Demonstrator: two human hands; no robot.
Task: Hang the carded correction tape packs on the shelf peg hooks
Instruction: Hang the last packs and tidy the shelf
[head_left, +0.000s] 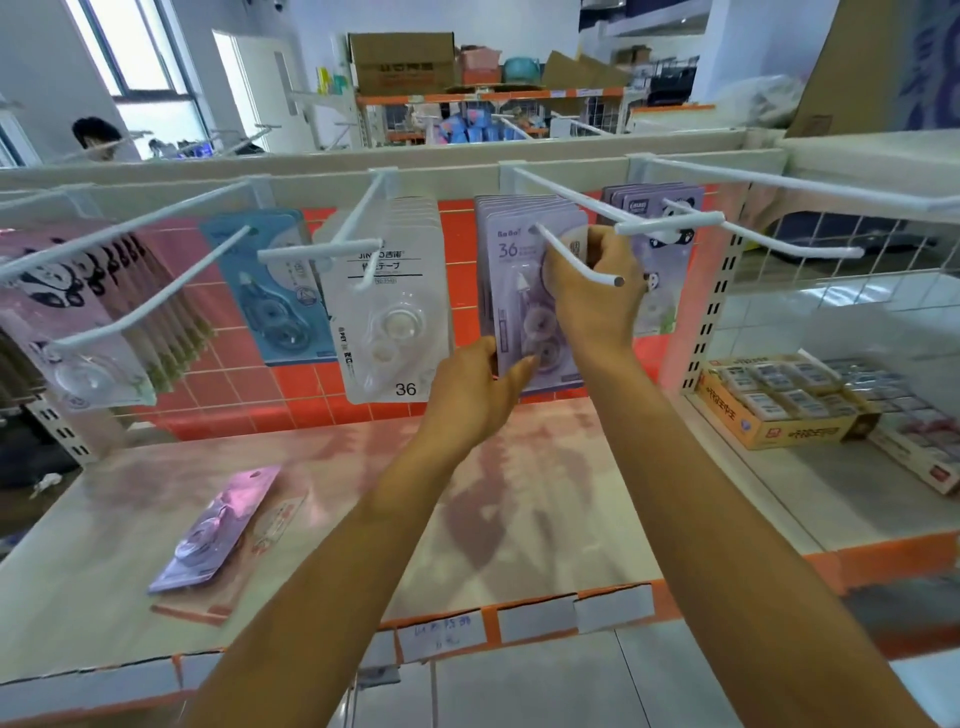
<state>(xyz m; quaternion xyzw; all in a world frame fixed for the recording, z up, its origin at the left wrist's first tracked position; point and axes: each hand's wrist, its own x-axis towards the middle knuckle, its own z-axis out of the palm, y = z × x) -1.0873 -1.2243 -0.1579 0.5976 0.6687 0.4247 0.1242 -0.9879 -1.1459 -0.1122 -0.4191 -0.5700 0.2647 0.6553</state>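
**Item in hand:** lilac correction tape pack (511, 291), carded, marked "36". It is upright at the front of a row of matching lilac packs (485, 208) on a white peg hook (576, 257). The hook's rod seems to pass through the top of the card, with its tip well out toward the viewer.

**Holds:**
- Right hand (592, 283): fingers curled round the upper right of the pack, just under the rod.
- Left hand (475, 387): thumb and fingers pinching the pack's lower edge.

**Step, as judged:** the pack looks already threaded, and the work is seating it. The next move calls for sliding the card back along the rod until it lies flat against the row. The lower edge should be kept square so the card does not twist. Both hands can then let go.

**Stock remaining:** one loose lilac pack (218, 525) lies flat on the shelf (545, 493), down to the left and well apart from the hands. It rests on what may be another card, too indistinct to identify. It is probably next for hanging.

**Neighbouring hooks, left to right:**
- pink panda packs (78, 291)
- blue packs (270, 291)
- white packs (384, 322), marked "36"
- purple panda packs (660, 208), behind the right hand

**Beyond:** a yellow carton of small boxed goods (779, 410) sits on the adjoining shelf bay to the right.
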